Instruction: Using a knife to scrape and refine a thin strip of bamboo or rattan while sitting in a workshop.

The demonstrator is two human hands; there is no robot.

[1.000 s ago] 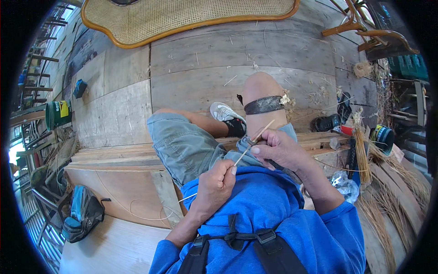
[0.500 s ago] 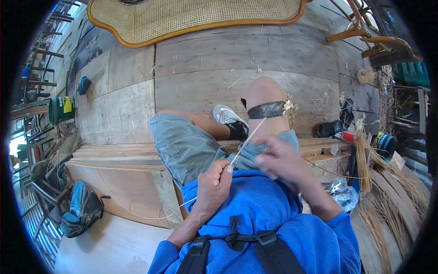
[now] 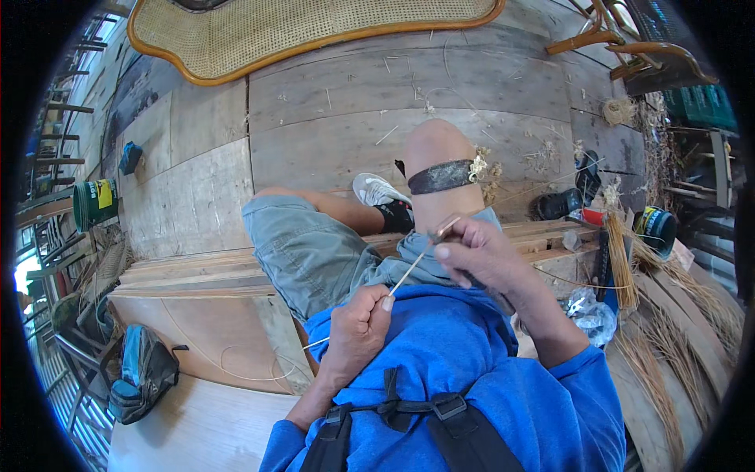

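Cane strip (image 3: 409, 273) pinched between left hand (image 3: 358, 330), right hand (image 3: 480, 256).

Green bucket (image 3: 94, 203) at far left carries a yellow rectangular label (image 3: 104, 193). Crumpled clear plastic bag (image 3: 590, 313) lies right of the person.

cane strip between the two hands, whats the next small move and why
Probably draw the left hand back a little to pull the cane strip through the right hand. The strip runs taut between them, the right fingers pinch its upper end, and the tail already trails past the left fist.
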